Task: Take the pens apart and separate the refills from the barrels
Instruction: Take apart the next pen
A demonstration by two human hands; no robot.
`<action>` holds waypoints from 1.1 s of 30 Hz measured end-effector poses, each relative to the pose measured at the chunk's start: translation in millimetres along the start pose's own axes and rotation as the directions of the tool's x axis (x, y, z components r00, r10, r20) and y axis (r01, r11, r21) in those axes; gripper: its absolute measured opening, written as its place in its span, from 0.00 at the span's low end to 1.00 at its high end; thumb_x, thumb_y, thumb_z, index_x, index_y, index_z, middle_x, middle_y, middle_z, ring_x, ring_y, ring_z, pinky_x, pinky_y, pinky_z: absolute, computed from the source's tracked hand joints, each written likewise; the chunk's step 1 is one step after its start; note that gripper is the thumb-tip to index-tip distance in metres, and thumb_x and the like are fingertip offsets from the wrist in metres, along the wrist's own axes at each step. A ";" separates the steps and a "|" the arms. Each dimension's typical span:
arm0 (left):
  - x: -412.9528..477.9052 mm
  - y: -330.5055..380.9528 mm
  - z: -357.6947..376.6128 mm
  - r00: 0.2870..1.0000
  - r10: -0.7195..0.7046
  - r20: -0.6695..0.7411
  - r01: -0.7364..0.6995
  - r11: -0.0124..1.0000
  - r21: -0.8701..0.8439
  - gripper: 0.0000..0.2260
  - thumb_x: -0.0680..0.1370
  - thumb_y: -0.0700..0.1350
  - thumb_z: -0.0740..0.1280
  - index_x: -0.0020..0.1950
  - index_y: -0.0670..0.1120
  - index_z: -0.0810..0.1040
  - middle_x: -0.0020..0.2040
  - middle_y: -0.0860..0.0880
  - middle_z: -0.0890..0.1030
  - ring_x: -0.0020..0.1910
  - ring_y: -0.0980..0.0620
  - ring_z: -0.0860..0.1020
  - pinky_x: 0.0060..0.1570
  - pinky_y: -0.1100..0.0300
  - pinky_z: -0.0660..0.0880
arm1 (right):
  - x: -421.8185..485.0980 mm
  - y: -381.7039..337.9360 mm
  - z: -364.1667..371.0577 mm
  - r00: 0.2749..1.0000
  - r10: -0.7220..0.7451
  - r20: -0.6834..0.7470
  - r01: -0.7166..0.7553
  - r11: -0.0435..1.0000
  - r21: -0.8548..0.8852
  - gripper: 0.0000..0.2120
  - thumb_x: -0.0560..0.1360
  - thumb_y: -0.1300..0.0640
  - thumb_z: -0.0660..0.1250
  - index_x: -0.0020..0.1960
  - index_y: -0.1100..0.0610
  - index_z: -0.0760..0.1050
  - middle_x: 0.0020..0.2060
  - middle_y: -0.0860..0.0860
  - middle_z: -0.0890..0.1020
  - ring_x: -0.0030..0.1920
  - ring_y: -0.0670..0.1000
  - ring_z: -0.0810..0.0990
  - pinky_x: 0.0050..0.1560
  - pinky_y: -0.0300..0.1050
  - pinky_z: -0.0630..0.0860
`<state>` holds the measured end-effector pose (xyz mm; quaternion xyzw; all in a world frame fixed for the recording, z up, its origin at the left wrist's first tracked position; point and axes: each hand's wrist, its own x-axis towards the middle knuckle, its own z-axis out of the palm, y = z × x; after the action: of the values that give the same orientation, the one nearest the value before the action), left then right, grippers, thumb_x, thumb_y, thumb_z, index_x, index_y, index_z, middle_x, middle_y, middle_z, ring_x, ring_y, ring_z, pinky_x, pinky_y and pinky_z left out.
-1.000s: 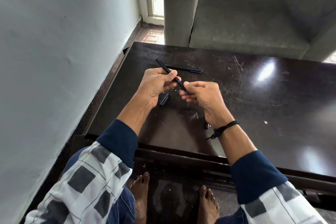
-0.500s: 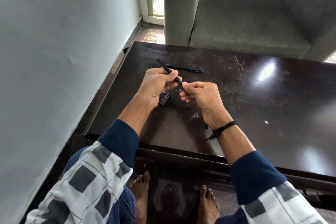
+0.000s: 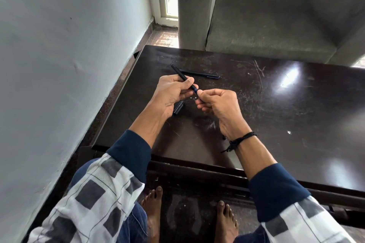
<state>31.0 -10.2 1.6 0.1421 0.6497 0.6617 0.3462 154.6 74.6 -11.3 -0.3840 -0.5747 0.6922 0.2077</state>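
Held above the glossy, scratched dark surface: slim black pen; wrapped mid-barrel by left hand fingers, pinched at the blue tip end by right hand fingers; likely light, stiff, smooth plastic, slippery; best gripped close to the joint; second pen lying beyond

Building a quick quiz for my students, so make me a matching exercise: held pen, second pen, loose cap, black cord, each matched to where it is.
1 held pen
2 second pen
3 cap
4 black cord

A on the table beyond both hands
B tied round a wrist
C on the table by the left hand
D gripped by the left hand, its end pinched by the right hand

Pairs: 1-D, 2-A, 3-C, 4-B
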 end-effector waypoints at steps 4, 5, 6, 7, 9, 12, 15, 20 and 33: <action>0.8 0.6 -1.1 1.000 0.001 -0.003 -0.001 1.000 0.004 0.05 0.78 0.37 0.71 0.51 0.37 0.83 0.44 0.42 0.86 0.44 0.48 0.86 0.48 0.57 0.83 | -0.9 -1.5 2.5 1.000 0.006 0.020 -0.006 1.000 0.012 0.14 0.75 0.49 0.76 0.49 0.61 0.83 0.40 0.58 0.88 0.36 0.50 0.85 0.36 0.37 0.80; 0.7 0.9 -1.6 1.000 0.001 -0.004 -0.001 1.000 0.001 0.04 0.78 0.37 0.71 0.50 0.38 0.83 0.44 0.42 0.86 0.44 0.48 0.86 0.48 0.57 0.83 | -0.8 -1.7 3.0 1.000 0.016 0.016 -0.016 1.000 0.015 0.16 0.75 0.47 0.75 0.50 0.60 0.83 0.41 0.58 0.88 0.37 0.50 0.85 0.36 0.38 0.80; 0.8 1.1 -2.0 1.000 0.001 -0.003 -0.001 1.000 -0.003 0.03 0.78 0.37 0.71 0.50 0.38 0.83 0.43 0.43 0.86 0.44 0.48 0.86 0.48 0.57 0.83 | -0.1 -1.4 3.4 1.000 0.022 0.012 -0.023 1.000 0.016 0.16 0.76 0.47 0.74 0.51 0.61 0.84 0.41 0.58 0.88 0.36 0.50 0.85 0.36 0.38 0.81; 1.0 1.1 -2.3 1.000 0.000 -0.002 0.000 1.000 -0.007 0.03 0.78 0.37 0.71 0.50 0.38 0.83 0.43 0.43 0.86 0.43 0.49 0.86 0.48 0.58 0.83 | 0.6 -1.0 3.0 1.000 0.022 0.007 -0.022 1.000 0.017 0.14 0.78 0.49 0.73 0.51 0.61 0.84 0.40 0.58 0.88 0.36 0.50 0.85 0.37 0.38 0.80; 0.7 1.0 -1.9 1.000 -0.001 0.002 0.001 1.000 -0.010 0.03 0.79 0.37 0.71 0.50 0.38 0.83 0.42 0.43 0.86 0.42 0.49 0.86 0.47 0.58 0.83 | 2.0 0.6 2.0 1.000 0.006 -0.003 -0.006 1.000 0.017 0.11 0.79 0.55 0.72 0.49 0.63 0.83 0.38 0.57 0.87 0.35 0.49 0.84 0.36 0.37 0.80; 1.5 -0.3 -1.5 1.000 0.003 0.005 -0.003 1.000 0.004 0.03 0.79 0.37 0.71 0.49 0.38 0.83 0.42 0.42 0.86 0.42 0.50 0.86 0.47 0.59 0.83 | 1.8 2.0 0.9 0.999 -0.034 -0.010 0.034 0.999 -0.002 0.08 0.76 0.59 0.75 0.48 0.64 0.83 0.37 0.57 0.86 0.35 0.48 0.83 0.37 0.37 0.78; 1.9 -0.4 -1.7 1.000 0.000 -0.001 0.000 1.000 0.007 0.04 0.78 0.37 0.71 0.51 0.37 0.83 0.45 0.41 0.86 0.44 0.48 0.86 0.48 0.57 0.83 | 0.0 0.7 1.5 0.999 -0.040 0.006 0.040 0.999 0.014 0.12 0.74 0.54 0.77 0.50 0.63 0.83 0.41 0.58 0.87 0.38 0.51 0.84 0.38 0.39 0.79; 0.0 1.2 -1.5 1.000 -0.001 0.003 0.001 1.000 -0.010 0.03 0.78 0.37 0.71 0.49 0.38 0.83 0.42 0.42 0.86 0.42 0.49 0.86 0.46 0.59 0.83 | 1.7 0.6 2.3 1.000 0.010 -0.008 -0.010 0.999 0.036 0.10 0.78 0.55 0.73 0.48 0.62 0.83 0.38 0.57 0.87 0.36 0.50 0.85 0.36 0.37 0.80; -0.1 0.7 0.9 1.000 -0.006 0.005 0.006 1.000 -0.008 0.03 0.79 0.37 0.70 0.49 0.37 0.82 0.41 0.43 0.86 0.41 0.50 0.85 0.48 0.58 0.83 | 0.9 -1.0 2.8 0.999 0.034 -0.012 -0.033 0.995 0.099 0.09 0.78 0.58 0.73 0.50 0.65 0.83 0.38 0.58 0.86 0.37 0.50 0.84 0.38 0.38 0.83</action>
<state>31.4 -9.5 2.5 0.1404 0.6464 0.6629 0.3506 151.8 73.8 -10.5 -0.3878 -0.5319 0.7203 0.2187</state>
